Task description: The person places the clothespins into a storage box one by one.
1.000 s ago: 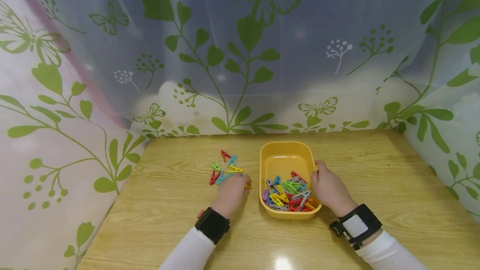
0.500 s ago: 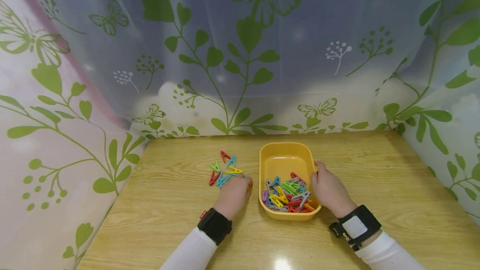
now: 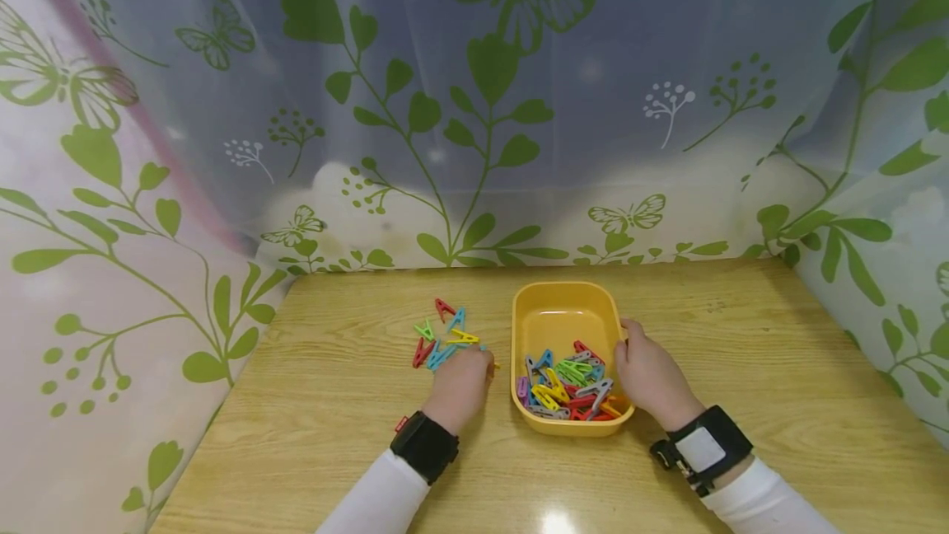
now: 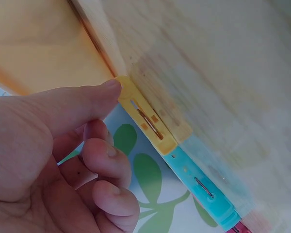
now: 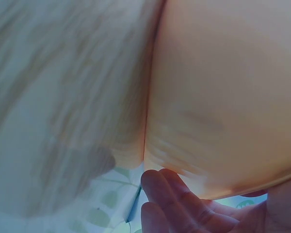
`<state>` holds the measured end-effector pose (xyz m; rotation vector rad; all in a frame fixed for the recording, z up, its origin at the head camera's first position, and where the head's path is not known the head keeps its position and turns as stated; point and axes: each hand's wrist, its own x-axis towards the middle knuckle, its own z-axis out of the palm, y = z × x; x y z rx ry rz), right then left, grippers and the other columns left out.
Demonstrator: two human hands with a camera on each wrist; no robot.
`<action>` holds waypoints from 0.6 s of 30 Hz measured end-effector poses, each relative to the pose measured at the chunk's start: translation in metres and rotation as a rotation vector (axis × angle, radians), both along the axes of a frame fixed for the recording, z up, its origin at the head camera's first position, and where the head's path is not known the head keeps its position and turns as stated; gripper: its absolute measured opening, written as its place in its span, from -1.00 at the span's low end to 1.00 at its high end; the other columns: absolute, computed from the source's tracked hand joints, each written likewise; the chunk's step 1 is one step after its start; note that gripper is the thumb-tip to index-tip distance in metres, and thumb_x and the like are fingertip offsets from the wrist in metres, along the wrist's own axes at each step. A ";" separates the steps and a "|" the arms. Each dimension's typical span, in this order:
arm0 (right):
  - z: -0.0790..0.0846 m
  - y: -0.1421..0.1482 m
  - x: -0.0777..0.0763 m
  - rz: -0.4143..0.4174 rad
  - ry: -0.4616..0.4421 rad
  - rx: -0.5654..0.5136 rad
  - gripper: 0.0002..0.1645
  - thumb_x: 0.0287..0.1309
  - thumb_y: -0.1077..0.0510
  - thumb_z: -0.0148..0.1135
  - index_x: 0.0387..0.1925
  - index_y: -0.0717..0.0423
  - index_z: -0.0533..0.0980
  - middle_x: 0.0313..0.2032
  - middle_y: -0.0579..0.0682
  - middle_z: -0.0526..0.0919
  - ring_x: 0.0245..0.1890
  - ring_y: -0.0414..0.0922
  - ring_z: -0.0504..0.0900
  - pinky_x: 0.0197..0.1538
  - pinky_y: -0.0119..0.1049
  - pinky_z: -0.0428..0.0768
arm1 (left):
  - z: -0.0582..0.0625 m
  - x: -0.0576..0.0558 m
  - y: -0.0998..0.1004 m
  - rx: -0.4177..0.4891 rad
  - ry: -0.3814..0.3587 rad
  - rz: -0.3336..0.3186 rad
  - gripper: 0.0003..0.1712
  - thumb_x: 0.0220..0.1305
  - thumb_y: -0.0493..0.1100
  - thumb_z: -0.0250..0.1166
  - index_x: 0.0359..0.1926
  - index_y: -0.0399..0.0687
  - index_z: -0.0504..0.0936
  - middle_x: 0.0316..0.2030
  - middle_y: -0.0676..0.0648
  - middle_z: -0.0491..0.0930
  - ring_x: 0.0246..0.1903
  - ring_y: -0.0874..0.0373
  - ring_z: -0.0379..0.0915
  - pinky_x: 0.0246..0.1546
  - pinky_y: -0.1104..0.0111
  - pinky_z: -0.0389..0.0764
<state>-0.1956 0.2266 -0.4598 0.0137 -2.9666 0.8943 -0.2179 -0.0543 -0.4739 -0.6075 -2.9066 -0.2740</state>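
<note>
My left hand (image 3: pixel 460 386) is low over the table, left of a yellow plastic tub (image 3: pixel 563 328). In the left wrist view its thumb is on the end of a yellow clothespin (image 4: pixel 148 119), with the other fingers curled below. A teal clothespin (image 4: pixel 203 187) lies in line just beyond it. My right hand (image 3: pixel 656 377) grips the tub's right side, thumb at the rim and fingers against the outer wall (image 5: pixel 213 121). Mixed clothespins (image 3: pixel 571 381) fill the near half of the tub.
Several loose clothespins, among them a red one (image 3: pixel 445 308), a green one (image 3: pixel 425 330) and another yellow one (image 3: pixel 464 337), lie on the wooden table (image 3: pixel 334 402) beyond my left hand. A patterned curtain (image 3: pixel 400 105) hangs along the table's back edge.
My left hand has shifted very slightly, and less of the yellow clothespin shows past its fingers. The right hand and the tub have stayed nearly still.
</note>
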 end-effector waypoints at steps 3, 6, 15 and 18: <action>0.000 0.000 0.000 0.003 0.010 0.001 -0.38 0.58 0.14 -0.23 0.43 0.53 0.12 -0.37 0.18 0.58 -0.52 -0.08 0.50 -0.49 -0.26 0.39 | 0.000 0.000 0.000 0.006 0.007 0.005 -0.79 0.25 -0.34 0.40 -0.49 -0.06 0.60 -0.52 0.03 0.54 -0.48 0.16 0.53 -0.53 0.38 0.46; -0.001 0.000 -0.001 0.002 0.013 0.000 -0.38 0.58 0.14 -0.23 0.43 0.53 0.12 -0.38 0.16 0.57 -0.53 -0.08 0.48 -0.50 -0.25 0.38 | -0.002 -0.001 -0.001 0.012 0.031 0.005 -0.74 0.23 -0.38 0.38 -0.53 -0.04 0.54 -0.55 0.04 0.48 -0.52 0.18 0.47 -0.57 0.40 0.39; 0.000 -0.001 0.000 -0.002 0.008 0.004 -0.39 0.59 0.14 -0.22 0.43 0.52 0.12 -0.29 0.23 0.61 -0.48 -0.06 0.52 -0.47 -0.26 0.42 | 0.013 -0.001 0.001 0.171 0.092 0.014 -0.87 0.40 -0.28 0.34 -0.34 -0.07 0.59 -0.43 0.02 0.47 -0.50 0.19 0.45 -0.52 0.40 0.46; -0.001 0.000 0.000 -0.004 0.007 0.006 -0.39 0.59 0.14 -0.22 0.43 0.52 0.12 -0.31 0.22 0.60 -0.47 -0.06 0.52 -0.47 -0.26 0.42 | 0.023 0.001 0.004 0.205 0.162 -0.001 -0.94 0.40 -0.24 0.35 -0.26 -0.08 0.63 -0.36 0.00 0.55 -0.46 0.17 0.52 -0.47 0.37 0.52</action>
